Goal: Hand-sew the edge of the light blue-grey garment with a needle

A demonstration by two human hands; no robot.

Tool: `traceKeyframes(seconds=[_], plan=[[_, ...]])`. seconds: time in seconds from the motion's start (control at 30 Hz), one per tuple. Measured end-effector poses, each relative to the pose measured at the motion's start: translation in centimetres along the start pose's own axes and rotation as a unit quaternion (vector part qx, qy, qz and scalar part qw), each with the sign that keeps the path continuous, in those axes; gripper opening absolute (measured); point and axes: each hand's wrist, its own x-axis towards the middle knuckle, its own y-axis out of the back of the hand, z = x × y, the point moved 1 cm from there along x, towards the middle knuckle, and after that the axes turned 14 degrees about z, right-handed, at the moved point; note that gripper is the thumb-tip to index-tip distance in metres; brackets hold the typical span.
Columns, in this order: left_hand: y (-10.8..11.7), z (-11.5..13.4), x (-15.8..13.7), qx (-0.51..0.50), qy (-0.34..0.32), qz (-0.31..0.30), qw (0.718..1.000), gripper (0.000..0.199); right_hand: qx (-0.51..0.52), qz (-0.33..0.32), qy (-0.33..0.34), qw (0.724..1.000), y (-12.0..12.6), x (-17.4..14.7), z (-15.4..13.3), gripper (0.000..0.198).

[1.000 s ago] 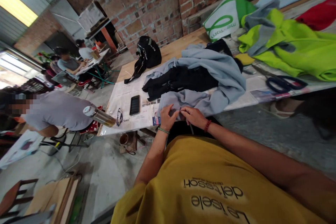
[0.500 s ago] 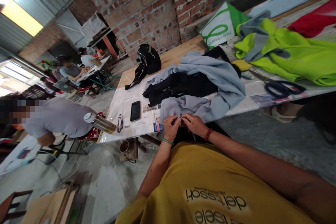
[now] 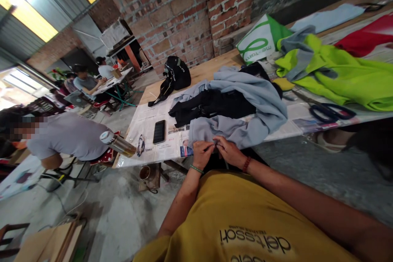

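Over the table's near edge, my left hand (image 3: 202, 154) is closed in a pinch at the hem of a light grey garment (image 3: 267, 104). My right hand (image 3: 228, 151) meets it fingertip to fingertip, thumb and forefinger pressed together. Whatever tiny item may sit between the right fingers is too small to make out. The garment lies bunched in a loop, with black cloth (image 3: 229, 101) inside it. To the right rest large dark-handled scissors (image 3: 333, 110), apart from both hands.
Left of the garment are a phone (image 3: 159, 132), eyeglasses (image 3: 140, 145) and a tilted-looking bottle (image 3: 118, 144). Behind stand a black bag (image 3: 179, 73) and a green-white bag (image 3: 258, 43). A neon yellow garment (image 3: 344, 75) covers the right side. A person (image 3: 69, 135) sits at left.
Both hands stay together at the hem, with the fingertips shifted slightly. The view has tilted a little, so the table things appear slightly lower. Scissors and garment keep their places.
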Motion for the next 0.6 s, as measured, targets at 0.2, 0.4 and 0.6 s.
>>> traceKeyframes(seconds=[0.2,0.4,0.6], plan=[[0.3,0.0,-0.3,0.004,-0.005,-0.006,1.000,0.008,-0.005,0.018,-0.006,1.000,-0.4,-0.1,0.0,0.030],[0.6,-0.3,-0.4,-0.011,0.023,0.011,1.000,0.009,-0.064,0.145,0.085,0.984,2.0,0.7,-1.2,0.025],[0.7,-0.3,-0.4,-0.004,0.035,0.003,0.999,0.012,-0.145,0.103,0.185,0.967,2.4,4.2,-2.4,0.021]])
